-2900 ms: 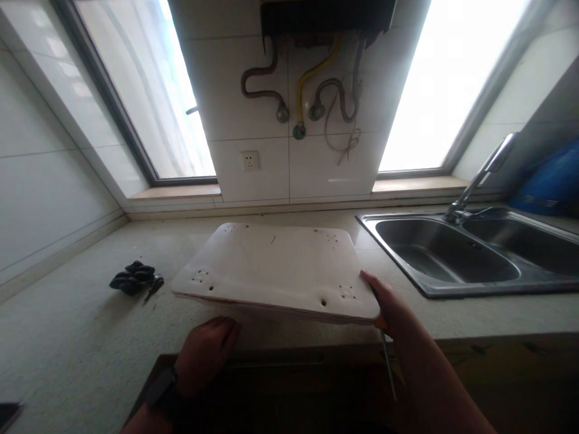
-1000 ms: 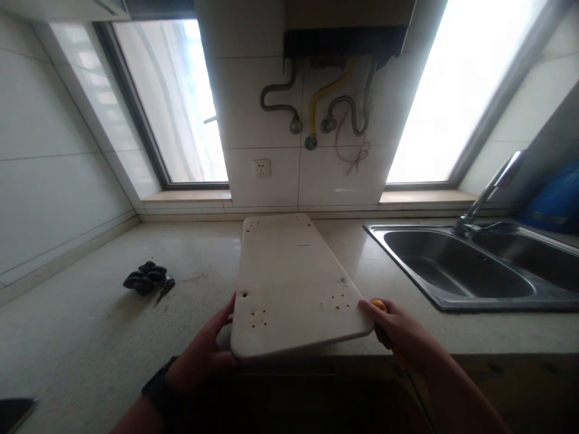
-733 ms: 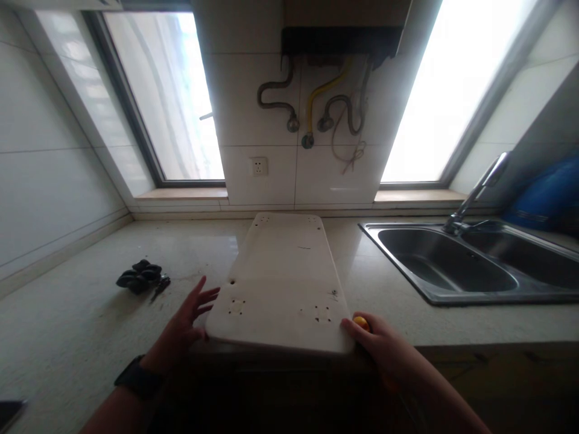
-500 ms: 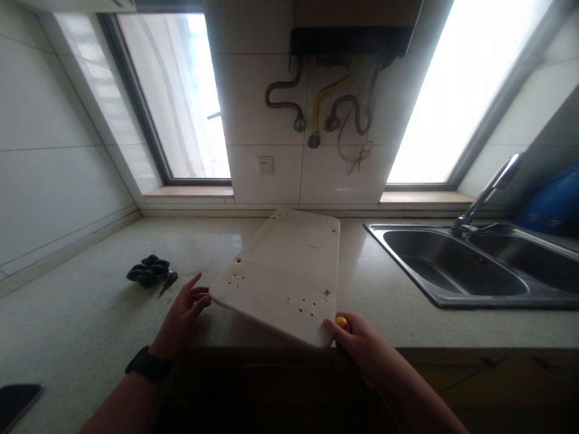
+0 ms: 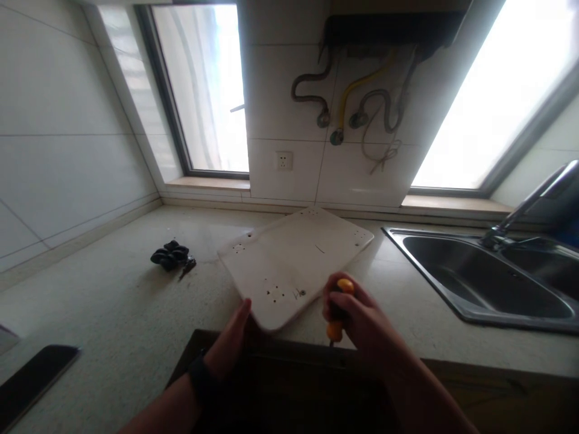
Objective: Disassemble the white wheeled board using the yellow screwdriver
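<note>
A pale rectangular board [image 5: 289,259] with rounded corners and groups of small holes lies slantwise on the counter, its near corner close to the front edge. My left hand [image 5: 236,330] grips its near left edge, thumb on top and the other fingers hidden. To the right of the board, my right hand [image 5: 364,310] is wrapped round a screwdriver [image 5: 335,330] with a yellow and black handle, held roughly upright with its shaft pointing down. One dark screw head or fitting [image 5: 303,293] shows near the board's right edge. Left of the board sit several black castors [image 5: 169,256] beside small loose screws [image 5: 187,265].
A steel double sink [image 5: 452,307] with a tap [image 5: 497,232] is set into the counter [image 5: 136,313] on the right. A flat dark object [image 5: 40,380], perhaps a phone, lies at the near left. Pipes [image 5: 348,99] and a socket [image 5: 284,160] are on the back wall.
The board has turned clockwise, its near corner swinging left. My left hand has moved onto the near edge; my right hand has let go of the board and now holds the screwdriver beside it.
</note>
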Demonstrator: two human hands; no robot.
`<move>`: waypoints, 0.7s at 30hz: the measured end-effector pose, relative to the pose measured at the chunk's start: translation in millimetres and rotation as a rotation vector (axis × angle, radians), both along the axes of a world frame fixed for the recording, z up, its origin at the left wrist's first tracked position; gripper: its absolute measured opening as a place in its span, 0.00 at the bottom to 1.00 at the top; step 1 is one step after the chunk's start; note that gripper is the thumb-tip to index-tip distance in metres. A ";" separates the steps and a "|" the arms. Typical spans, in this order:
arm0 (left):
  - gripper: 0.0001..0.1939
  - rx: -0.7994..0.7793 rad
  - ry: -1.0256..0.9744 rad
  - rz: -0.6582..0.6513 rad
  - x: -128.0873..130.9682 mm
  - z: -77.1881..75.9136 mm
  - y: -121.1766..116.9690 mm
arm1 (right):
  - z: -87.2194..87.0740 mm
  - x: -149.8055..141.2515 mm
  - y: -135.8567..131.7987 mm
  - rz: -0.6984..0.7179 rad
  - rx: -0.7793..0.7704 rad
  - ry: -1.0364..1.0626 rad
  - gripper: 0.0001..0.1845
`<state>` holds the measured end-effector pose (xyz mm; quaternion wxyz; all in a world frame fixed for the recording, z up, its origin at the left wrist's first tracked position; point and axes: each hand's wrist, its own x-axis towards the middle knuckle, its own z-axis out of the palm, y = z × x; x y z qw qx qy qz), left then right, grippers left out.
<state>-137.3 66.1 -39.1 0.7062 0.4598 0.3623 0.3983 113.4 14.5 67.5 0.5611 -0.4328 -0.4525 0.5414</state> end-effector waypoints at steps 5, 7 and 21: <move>0.32 -0.069 0.035 -0.081 3.6 7.6 -9.0 | 44.5 29.1 14.5 -0.283 0.261 0.190 0.09; 0.29 -0.101 0.006 -0.059 0.8 9.3 -5.4 | 58.9 29.3 22.8 -0.350 0.350 0.166 0.07; 0.27 -0.074 0.024 0.149 -26.2 2.5 36.3 | 65.9 -31.9 104.0 -0.091 0.592 -0.032 0.14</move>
